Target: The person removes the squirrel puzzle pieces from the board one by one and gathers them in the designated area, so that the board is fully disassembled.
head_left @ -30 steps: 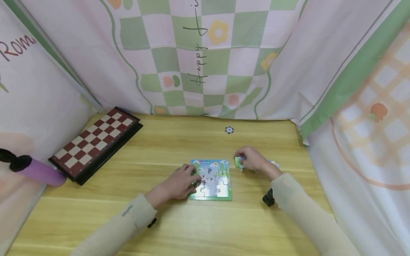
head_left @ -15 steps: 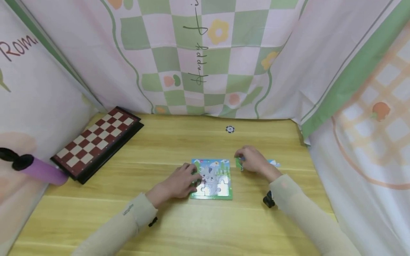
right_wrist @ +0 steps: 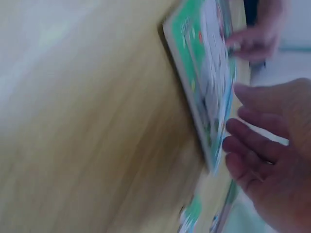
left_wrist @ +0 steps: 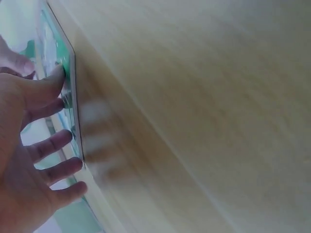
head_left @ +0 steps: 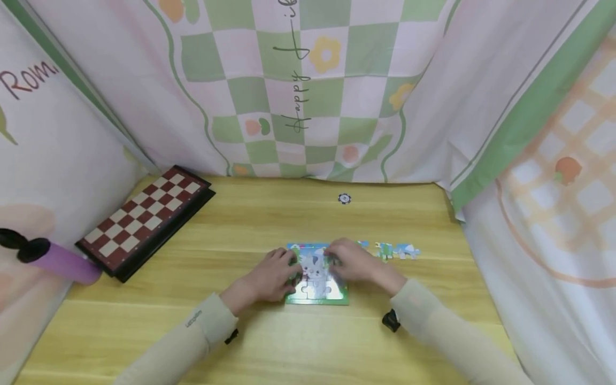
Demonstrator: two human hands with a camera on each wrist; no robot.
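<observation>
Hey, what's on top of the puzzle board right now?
Fitted pieces showing a grey cartoon animal lie on the puzzle board. The left hand touches its left side; in the head view, the right hand covers its upper right, hiding what lies underneath.

Chessboard [head_left: 144, 222] beside purple cylinder [head_left: 64, 263] — small round chip [head_left: 344, 199]
</observation>
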